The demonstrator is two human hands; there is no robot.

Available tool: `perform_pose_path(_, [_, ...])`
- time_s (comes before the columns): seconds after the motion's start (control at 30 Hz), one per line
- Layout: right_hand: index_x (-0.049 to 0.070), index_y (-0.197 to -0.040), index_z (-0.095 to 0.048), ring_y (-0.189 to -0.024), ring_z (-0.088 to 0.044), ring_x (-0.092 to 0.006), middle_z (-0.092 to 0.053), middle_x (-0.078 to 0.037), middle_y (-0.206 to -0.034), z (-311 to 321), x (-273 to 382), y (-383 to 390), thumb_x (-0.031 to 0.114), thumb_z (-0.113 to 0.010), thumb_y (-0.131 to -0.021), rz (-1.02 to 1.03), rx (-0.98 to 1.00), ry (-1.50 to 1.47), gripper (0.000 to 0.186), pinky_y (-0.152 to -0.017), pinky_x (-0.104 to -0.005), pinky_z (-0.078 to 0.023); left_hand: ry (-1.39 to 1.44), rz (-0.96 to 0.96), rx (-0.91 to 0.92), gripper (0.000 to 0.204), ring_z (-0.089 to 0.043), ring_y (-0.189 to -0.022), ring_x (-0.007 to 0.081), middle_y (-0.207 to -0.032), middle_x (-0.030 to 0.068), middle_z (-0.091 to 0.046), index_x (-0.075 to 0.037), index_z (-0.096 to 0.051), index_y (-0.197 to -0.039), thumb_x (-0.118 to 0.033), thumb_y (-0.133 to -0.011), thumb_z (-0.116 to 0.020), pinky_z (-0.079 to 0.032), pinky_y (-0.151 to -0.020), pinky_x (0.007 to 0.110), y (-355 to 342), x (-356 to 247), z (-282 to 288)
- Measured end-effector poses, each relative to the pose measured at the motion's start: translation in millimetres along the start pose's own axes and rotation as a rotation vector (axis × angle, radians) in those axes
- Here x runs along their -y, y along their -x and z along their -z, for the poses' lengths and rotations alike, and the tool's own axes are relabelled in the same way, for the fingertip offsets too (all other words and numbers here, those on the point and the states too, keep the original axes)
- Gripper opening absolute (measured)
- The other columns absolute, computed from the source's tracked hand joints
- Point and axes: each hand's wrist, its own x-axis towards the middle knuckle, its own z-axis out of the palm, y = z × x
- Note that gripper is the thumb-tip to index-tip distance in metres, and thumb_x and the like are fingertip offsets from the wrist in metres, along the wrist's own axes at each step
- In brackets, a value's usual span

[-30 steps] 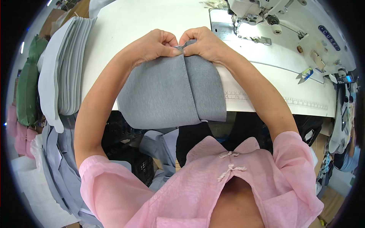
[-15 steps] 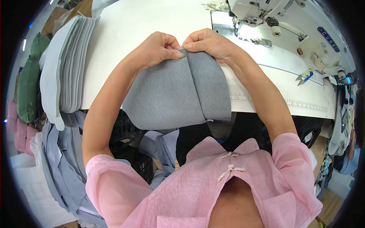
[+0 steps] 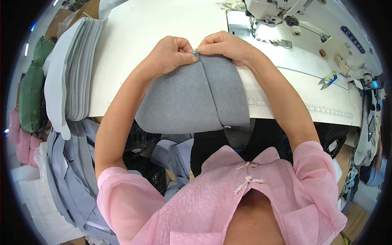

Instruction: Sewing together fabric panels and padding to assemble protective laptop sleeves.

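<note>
A grey fabric piece (image 3: 179, 102) with a seam running down it hangs over the front edge of the white sewing table (image 3: 134, 32). Its far edge is pinched between the fingers and thumb of my left hand (image 3: 173, 53). Right beside it, my right hand (image 3: 222, 47) pinches the same edge near the top of the seam. The fingertips of both hands almost meet there. The lower end of the fabric drops below the tabletop, toward my lap.
A sewing machine (image 3: 277, 20) stands at the back right. Thread snips (image 3: 328, 81) lie to its right, and a ruler strip (image 3: 326, 111) follows the front edge. Stacked grey fabric panels (image 3: 77, 69) hang over the table's left side, above more grey cloth (image 3: 73, 171).
The lower left of the grey fabric has lifted slightly and drawn inward. My left forearm has shifted a little to the right; both hands keep their pinch.
</note>
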Motion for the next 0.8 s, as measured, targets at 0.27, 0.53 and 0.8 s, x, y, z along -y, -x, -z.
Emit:
perform_pose_path(0.27, [0.002, -0.086, -0.065, -0.064, -0.054, -0.0122, -0.061, -0.006, -0.072, 1, 5, 4, 0.019, -0.064, -0.071, 0.221, 0.015, 0.387, 0.022, -0.061, -0.0244, -0.043, 0.094, -0.039, -0.051, 0.011, -0.042, -0.046, 0.0070, -0.052, -0.0003, -0.050, -0.004, -0.060, -0.067, -0.013, -0.070, -0.065, -0.034, -0.044, 0.021, 2, 8, -7])
perform_pose_path(0.53, [0.004, -0.084, -0.065, -0.064, -0.052, -0.0100, -0.060, -0.003, -0.070, 2, 3, 3, 0.021, -0.061, -0.074, 0.230, 0.015, 0.458, 0.020, -0.062, -0.0238, -0.042, 0.044, 0.009, -0.071, 0.013, -0.044, -0.050, 0.0071, -0.055, -0.0007, -0.051, -0.005, -0.061, -0.071, -0.017, -0.069, -0.066, -0.036, -0.049, 0.020, 6, 2, -9])
perform_pose_path(0.8, [0.004, -0.082, -0.065, -0.062, -0.050, -0.0079, -0.059, 0.000, -0.067, -4, 1, 6, 0.025, -0.061, -0.075, 0.201, 0.058, 0.433, 0.022, -0.061, -0.0224, -0.041, 0.037, 0.021, -0.080, 0.014, -0.042, -0.052, 0.0063, -0.056, -0.0034, -0.048, -0.008, -0.060, -0.071, -0.020, -0.069, -0.067, -0.035, -0.052, 0.019, 13, 7, -14])
